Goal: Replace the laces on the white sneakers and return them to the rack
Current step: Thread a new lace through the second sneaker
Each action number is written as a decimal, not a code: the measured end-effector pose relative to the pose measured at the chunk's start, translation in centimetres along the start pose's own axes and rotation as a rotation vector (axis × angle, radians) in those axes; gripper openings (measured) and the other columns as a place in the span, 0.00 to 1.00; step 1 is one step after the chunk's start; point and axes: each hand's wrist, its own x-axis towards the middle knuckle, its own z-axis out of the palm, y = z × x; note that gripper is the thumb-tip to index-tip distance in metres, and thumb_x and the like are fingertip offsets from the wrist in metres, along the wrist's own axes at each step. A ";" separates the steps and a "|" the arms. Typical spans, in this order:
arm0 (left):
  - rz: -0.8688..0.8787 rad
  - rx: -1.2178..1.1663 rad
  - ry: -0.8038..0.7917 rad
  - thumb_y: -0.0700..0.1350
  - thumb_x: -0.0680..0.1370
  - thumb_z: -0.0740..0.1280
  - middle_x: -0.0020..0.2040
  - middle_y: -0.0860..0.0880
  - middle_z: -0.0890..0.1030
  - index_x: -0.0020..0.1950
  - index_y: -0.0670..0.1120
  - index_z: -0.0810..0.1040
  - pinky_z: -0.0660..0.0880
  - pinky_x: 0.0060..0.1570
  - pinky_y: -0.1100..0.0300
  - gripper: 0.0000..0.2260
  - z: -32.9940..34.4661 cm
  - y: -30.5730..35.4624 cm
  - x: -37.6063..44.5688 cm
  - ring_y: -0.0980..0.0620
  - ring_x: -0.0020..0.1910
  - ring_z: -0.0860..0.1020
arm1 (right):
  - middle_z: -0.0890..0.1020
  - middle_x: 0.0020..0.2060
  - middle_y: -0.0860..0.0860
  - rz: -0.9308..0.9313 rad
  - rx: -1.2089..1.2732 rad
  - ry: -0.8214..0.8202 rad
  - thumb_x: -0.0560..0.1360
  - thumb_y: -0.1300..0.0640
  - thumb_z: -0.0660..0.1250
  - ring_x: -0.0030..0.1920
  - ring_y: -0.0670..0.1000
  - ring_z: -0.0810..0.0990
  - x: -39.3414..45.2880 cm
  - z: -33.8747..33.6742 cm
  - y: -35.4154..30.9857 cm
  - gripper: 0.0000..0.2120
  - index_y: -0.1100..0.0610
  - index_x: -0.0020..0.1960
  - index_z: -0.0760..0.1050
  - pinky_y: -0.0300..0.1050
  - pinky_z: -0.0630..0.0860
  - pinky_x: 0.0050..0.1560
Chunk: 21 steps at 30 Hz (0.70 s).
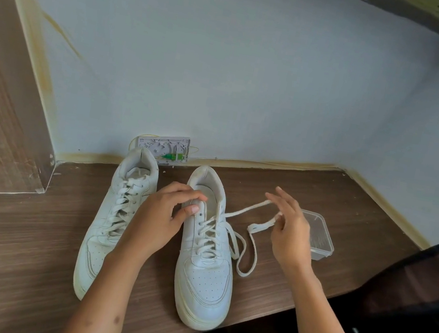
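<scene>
Two white sneakers stand side by side on the wooden desk (10, 247), toes toward me. The left sneaker (112, 224) is fully laced. On the right sneaker (204, 265) my left hand (163, 215) pinches the upper edge by the top eyelets, near the tongue. A loose white lace (245, 246) runs from that shoe's upper eyelets out to the right, loops on the desk and rises to my right hand (288, 233). The thumb and a finger of that hand pinch the lace near its end, while the other fingers are spread.
A clear plastic container (319, 241) sits on the desk just right of my right hand. A white wall socket plate (163, 146) with a green part is behind the sneakers. A wooden side panel rises at the left; a dark chair (424, 288) is at the right.
</scene>
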 end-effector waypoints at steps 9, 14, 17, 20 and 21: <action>0.013 -0.012 -0.006 0.47 0.79 0.67 0.55 0.64 0.76 0.57 0.59 0.81 0.64 0.50 0.80 0.10 -0.1 0.1 0.0 0.67 0.56 0.73 | 0.76 0.53 0.48 0.136 -0.162 -0.315 0.75 0.59 0.72 0.41 0.43 0.77 -0.5 -1.0 -2.1 0.08 0.51 0.52 0.78 0.36 0.75 0.42; 0.020 -0.026 -0.003 0.47 0.79 0.67 0.55 0.65 0.75 0.58 0.59 0.81 0.64 0.52 0.80 0.11 -0.2 0.2 -0.1 0.68 0.57 0.72 | 0.80 0.37 0.51 0.244 -0.020 -0.731 0.77 0.56 0.68 0.36 0.45 0.77 -1.7 -0.4 -3.8 0.08 0.61 0.45 0.79 0.33 0.72 0.37; -0.002 -0.028 -0.006 0.46 0.79 0.67 0.56 0.62 0.76 0.59 0.58 0.80 0.65 0.52 0.79 0.11 -0.2 0.1 -0.2 0.65 0.57 0.74 | 0.81 0.31 0.49 0.339 0.185 -0.715 0.78 0.54 0.68 0.33 0.46 0.77 -1.4 -2.3 -5.2 0.11 0.62 0.43 0.80 0.37 0.72 0.37; 0.008 -0.058 0.072 0.44 0.78 0.68 0.54 0.59 0.78 0.58 0.55 0.81 0.68 0.53 0.76 0.11 -0.3 0.8 -0.4 0.60 0.55 0.77 | 0.82 0.34 0.52 0.328 0.643 -0.655 0.77 0.59 0.68 0.34 0.47 0.73 -1.5 -3.9 -7.5 0.06 0.63 0.47 0.81 0.37 0.66 0.35; 0.016 -0.111 0.095 0.44 0.77 0.69 0.52 0.59 0.79 0.56 0.54 0.82 0.70 0.53 0.73 0.09 -0.3 1.4 -0.5 0.59 0.53 0.78 | 0.82 0.36 0.54 0.309 0.748 -0.642 0.75 0.60 0.70 0.36 0.47 0.72 -1.5 -4.2 -8.1 0.08 0.64 0.51 0.81 0.38 0.65 0.36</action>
